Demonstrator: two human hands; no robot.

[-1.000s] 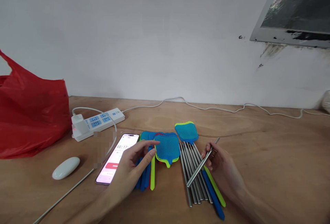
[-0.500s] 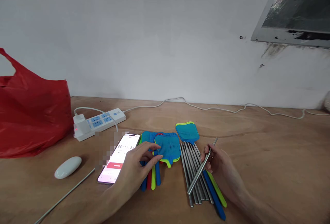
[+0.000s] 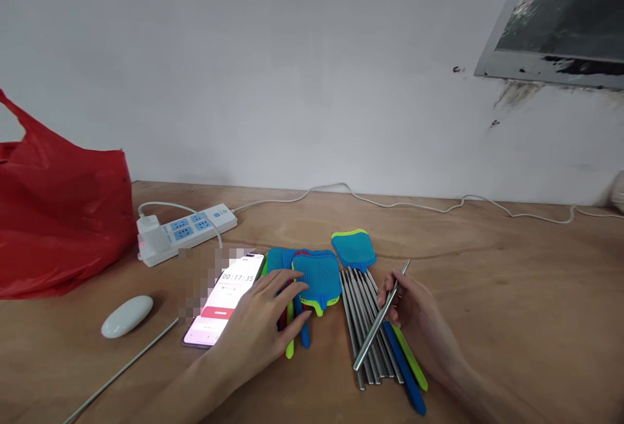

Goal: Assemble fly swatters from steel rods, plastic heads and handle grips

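My right hand (image 3: 407, 300) pinches a metal rod (image 3: 373, 336), which slants down to the left above a row of similar metal rods (image 3: 359, 320) on the table. A blue plastic handle (image 3: 407, 372) and a yellow-green handle (image 3: 413, 360) lie beside that row, partly under my right hand. Fingers spread, my left hand (image 3: 270, 310) rests over a pile of mesh fly swatter heads and slim coloured handles. Its fingertips are at the edge of a blue fly swatter head (image 3: 319, 276). Another blue head (image 3: 355, 248) with a yellow-green one beneath lies behind the rods.
A phone (image 3: 229, 294) showing a running timer lies left of my left hand. Farther left are a white oval mouse-like object (image 3: 127, 316), a power strip (image 3: 190, 235) and a red plastic bag (image 3: 63, 216). A white cable (image 3: 400, 205) runs along the wall.
My left hand has spread its fingers and shifted slightly down and right over the handles, nudging a blue one. My right hand still holds the metal rod, almost unmoved.
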